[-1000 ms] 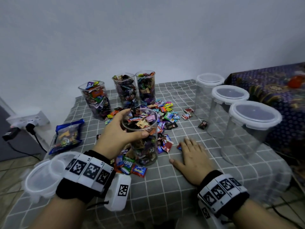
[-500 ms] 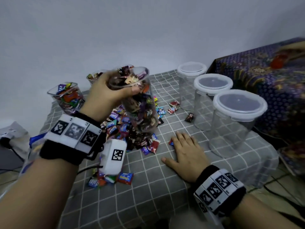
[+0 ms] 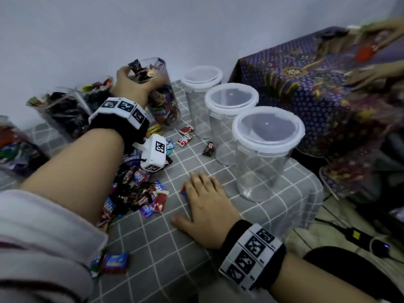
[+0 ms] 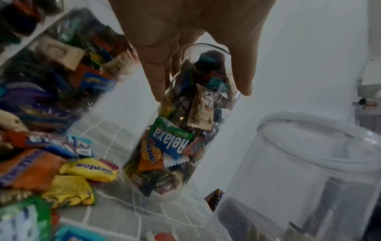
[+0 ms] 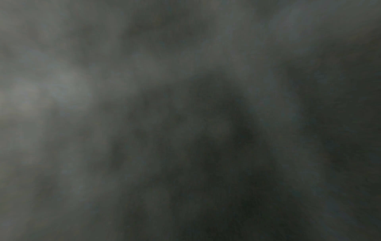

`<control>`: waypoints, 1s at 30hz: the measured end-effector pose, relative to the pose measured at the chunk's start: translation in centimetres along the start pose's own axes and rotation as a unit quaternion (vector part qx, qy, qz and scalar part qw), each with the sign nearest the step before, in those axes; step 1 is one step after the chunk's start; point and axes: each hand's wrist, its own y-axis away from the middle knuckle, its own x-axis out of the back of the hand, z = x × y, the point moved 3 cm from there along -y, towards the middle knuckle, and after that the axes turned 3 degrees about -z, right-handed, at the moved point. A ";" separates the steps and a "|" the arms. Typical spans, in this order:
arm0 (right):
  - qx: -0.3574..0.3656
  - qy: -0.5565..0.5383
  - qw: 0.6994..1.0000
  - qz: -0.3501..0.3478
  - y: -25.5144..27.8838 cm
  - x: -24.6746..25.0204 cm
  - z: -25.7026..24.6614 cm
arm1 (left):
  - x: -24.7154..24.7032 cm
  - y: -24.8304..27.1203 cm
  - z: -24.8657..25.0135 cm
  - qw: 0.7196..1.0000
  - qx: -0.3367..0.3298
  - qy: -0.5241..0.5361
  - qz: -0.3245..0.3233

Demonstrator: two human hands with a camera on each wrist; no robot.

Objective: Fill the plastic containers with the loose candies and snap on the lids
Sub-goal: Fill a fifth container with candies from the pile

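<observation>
My left hand (image 3: pixel 135 84) grips the rim of a clear, lidless container full of candies (image 3: pixel 162 101) at the back of the table, just left of the lidded row. The left wrist view shows the same candy-filled container (image 4: pixel 177 140) under my fingers (image 4: pixel 156 78), its base at or just above the cloth. Three empty containers with white lids (image 3: pixel 267 127) stand in a diagonal row on the right. Loose candies (image 3: pixel 135 193) lie heaped under my left forearm. My right hand (image 3: pixel 205 197) rests flat on the cloth. The right wrist view is dark.
Other open candy-filled containers (image 3: pixel 63 110) stand at the back left. Grey checked cloth (image 3: pixel 166 248) covers the table; a few candies (image 3: pixel 113 262) lie near its front edge. A purple patterned cloth (image 3: pixel 317 84) lies at right, with another person's hands (image 3: pixel 371 71) on it.
My left hand lifted the filled container from the table's middle and carried it back and right, beside the lidded row. My right hand stayed flat on the cloth.
</observation>
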 end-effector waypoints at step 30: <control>-0.003 -0.017 1.000 0.016 0.0 0.1 0.0 | -4.7 5.2 1.3 0.975 -0.115 -0.037 -0.184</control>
